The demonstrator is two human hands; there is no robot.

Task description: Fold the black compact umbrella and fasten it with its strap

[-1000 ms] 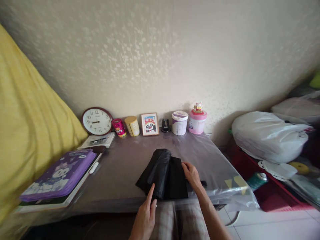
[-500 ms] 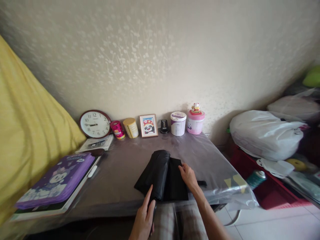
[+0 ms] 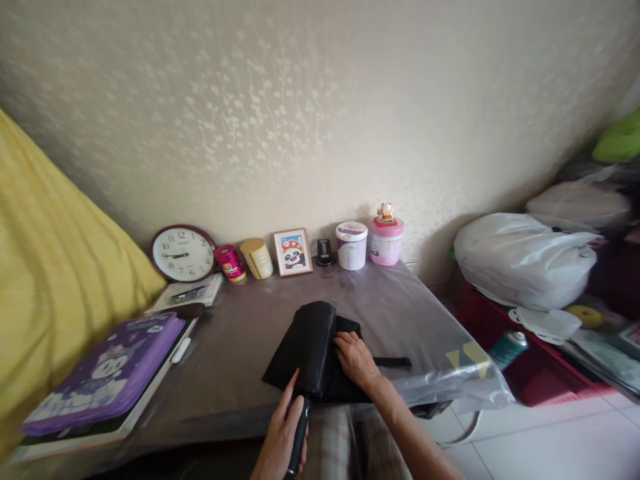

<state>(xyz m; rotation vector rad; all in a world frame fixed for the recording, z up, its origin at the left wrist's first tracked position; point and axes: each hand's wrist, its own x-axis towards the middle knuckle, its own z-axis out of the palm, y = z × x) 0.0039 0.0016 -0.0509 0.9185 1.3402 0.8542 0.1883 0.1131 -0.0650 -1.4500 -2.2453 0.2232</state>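
A black folding umbrella (image 3: 311,343) lies on the table, its canopy partly gathered into a thick roll. Loose folds spread out on both sides of the roll, and a dark strap (image 3: 393,362) sticks out to the right. At the front edge, my left hand (image 3: 285,427) is wrapped round the umbrella's black handle, thumb on top and index finger along the canopy. My right hand (image 3: 354,357) rests palm down on the right-hand folds, fingers extended against the side of the roll. Its thumb is hidden.
A purple case (image 3: 105,373) lies on books at the left. Along the wall stand a clock (image 3: 183,253), two cans, a framed panda picture (image 3: 293,252), a small black object (image 3: 325,253) and two tubs. White bags (image 3: 525,260) and a red crate (image 3: 540,380) are right of the table.
My right hand has moved left from the edge of the right canopy panel onto the folds by the roll. More of the handle shows in my left hand. The view has shifted slightly.
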